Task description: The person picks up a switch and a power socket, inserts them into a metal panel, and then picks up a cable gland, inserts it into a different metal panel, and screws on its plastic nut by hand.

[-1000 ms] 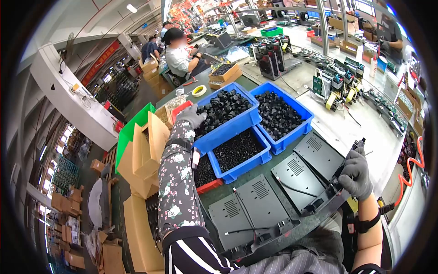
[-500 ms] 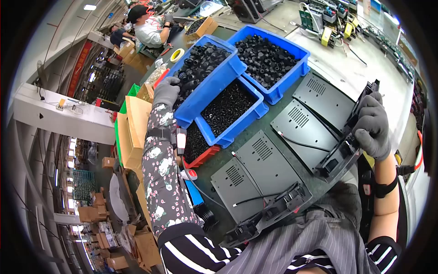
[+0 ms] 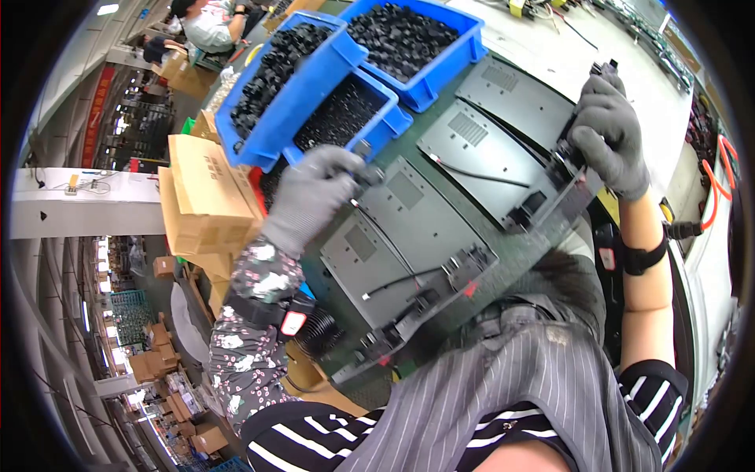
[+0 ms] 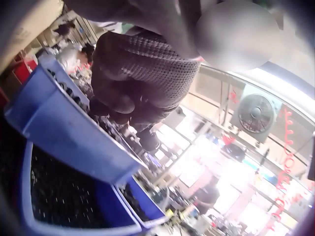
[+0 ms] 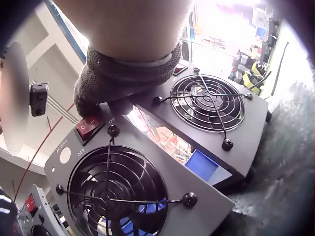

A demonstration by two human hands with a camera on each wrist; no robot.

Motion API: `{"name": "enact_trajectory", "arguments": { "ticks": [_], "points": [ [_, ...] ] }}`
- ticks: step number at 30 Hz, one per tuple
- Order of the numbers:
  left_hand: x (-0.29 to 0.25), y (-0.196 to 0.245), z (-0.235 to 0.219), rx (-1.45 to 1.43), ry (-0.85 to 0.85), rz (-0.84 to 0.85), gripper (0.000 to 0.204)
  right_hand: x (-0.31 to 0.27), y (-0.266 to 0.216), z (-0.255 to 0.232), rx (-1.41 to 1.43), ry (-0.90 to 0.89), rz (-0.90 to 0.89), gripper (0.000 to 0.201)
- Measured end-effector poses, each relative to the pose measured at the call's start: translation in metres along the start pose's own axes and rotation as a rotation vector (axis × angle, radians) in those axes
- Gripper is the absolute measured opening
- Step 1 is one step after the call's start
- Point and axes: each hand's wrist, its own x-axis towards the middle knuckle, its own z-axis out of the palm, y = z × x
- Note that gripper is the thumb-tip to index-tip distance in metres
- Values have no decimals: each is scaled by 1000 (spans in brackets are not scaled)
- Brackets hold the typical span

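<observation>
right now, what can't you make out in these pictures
Shape of black part in left grip: head view, blurred.
Far side of lower blue bin: head view, hidden by upper blue bin.
Right grip: right wrist view, partly hidden by forearm.
Pale-shirted worker: head view, cut off by top edge.

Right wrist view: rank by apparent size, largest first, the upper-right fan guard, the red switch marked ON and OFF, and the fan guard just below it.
1. Lower fan guard
2. Upper-right fan guard
3. Red switch
The lower guard looks nearer the camera, so the guards' true sizes are unsure.
</observation>
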Motion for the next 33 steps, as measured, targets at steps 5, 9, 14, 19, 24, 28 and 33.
{"name": "enact_trajectory", "arguments": {
  "ticks": [5, 9, 14, 19, 24, 28, 33],
  "points": [
    [-14, -52, 41, 659, -165, 95, 40, -3, 0, -2, -16, -22, 40, 17],
    [-20, -37, 26, 536, -174, -8, 61, -1, -1, -3, 4, -43, 35, 17],
    [-26, 1, 6, 181, -111, -305, 46, -1, -1, -1, 21, -44, 125, 17],
    [-20, 33, -11, 95, 37, -273, 44, 1, -4, -2, 30, -46, 142, 19],
    [-21, 34, -4, 162, -177, -109, 67, 10, -20, -8, 23, -134, 237, 18],
    [-23, 61, 28, 78, -165, 27, 63, 48, -76, -3, 352, -25, 268, 39],
    [-12, 85, 25, 189, -262, 5, 49, 77, -98, 9, 350, -288, 44, 36]
  ]
}}
